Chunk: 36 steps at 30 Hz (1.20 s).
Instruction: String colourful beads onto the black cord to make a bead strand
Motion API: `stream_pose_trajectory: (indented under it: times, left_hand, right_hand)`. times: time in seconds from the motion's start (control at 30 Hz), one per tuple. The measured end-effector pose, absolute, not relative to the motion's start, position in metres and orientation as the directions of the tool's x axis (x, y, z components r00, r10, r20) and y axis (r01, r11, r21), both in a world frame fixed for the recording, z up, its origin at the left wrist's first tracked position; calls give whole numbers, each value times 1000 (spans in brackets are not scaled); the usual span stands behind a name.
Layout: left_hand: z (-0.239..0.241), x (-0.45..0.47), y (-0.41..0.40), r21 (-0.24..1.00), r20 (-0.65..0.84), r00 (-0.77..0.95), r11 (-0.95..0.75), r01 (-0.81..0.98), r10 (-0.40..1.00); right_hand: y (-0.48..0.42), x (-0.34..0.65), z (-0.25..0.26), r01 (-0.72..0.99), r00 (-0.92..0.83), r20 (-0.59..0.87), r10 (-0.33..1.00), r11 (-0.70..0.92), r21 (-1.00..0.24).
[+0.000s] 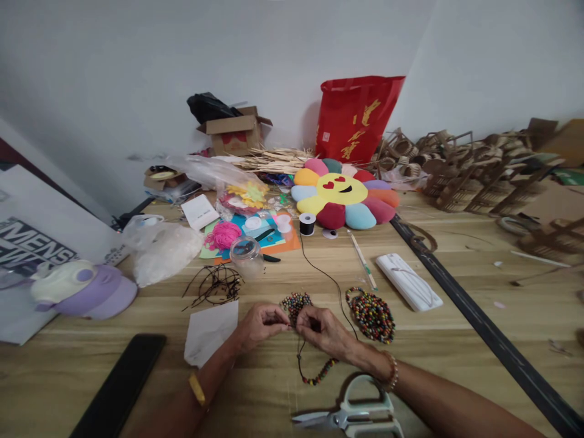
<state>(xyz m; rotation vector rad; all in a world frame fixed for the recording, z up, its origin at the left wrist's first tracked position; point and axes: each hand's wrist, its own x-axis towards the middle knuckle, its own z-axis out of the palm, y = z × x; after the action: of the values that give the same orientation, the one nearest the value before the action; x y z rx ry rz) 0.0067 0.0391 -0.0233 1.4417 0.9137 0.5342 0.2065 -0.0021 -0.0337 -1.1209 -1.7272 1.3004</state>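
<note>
My left hand (261, 323) and my right hand (322, 330) meet over the wooden table (456, 340), both pinched on a black cord strung with coloured beads. A short beaded strand (319, 372) hangs in a loop below my right hand. A small heap of coloured beads (295, 302) lies just behind my fingers. A larger pile of beads (370, 314) sits to the right. The cord runs back to a black thread spool (307, 224).
Scissors (351, 415) lie near my right forearm. A white paper (210, 331) and a black flat object (121, 386) sit left. A white case (408, 281), a flower cushion (343, 193), a red bag (356, 117), plastic bags, and wooden pieces (479, 170) crowd the back.
</note>
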Motion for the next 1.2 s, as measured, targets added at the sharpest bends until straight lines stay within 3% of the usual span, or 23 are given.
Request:
stream_pose_trajectory:
  times: [0.3, 0.43, 0.7, 1.07, 1.2]
  left_hand:
    - [-27, 7, 37, 950, -153, 579, -42, 309, 801]
    - [-25, 8, 37, 957, -82, 618, -111, 267, 782]
    - [-31, 7, 37, 967, -138, 580, -17, 254, 803]
    - [-27, 6, 39, 983, -167, 590, 88, 160, 790]
    - [-31, 5, 41, 986, -167, 616, 131, 105, 770]
  right_hand:
    - [-2, 205, -36, 214, -403, 38, 914, 134, -967]
    - [-3, 203, -36, 150, -403, 28, 915, 96, -984]
    - [-4, 203, -36, 128, -428, -3, 904, 57, -990]
    - [-5, 207, -29, 216, -487, 181, 854, 318, -923]
    - [-6, 208, -25, 241, -490, 159, 857, 309, -920]
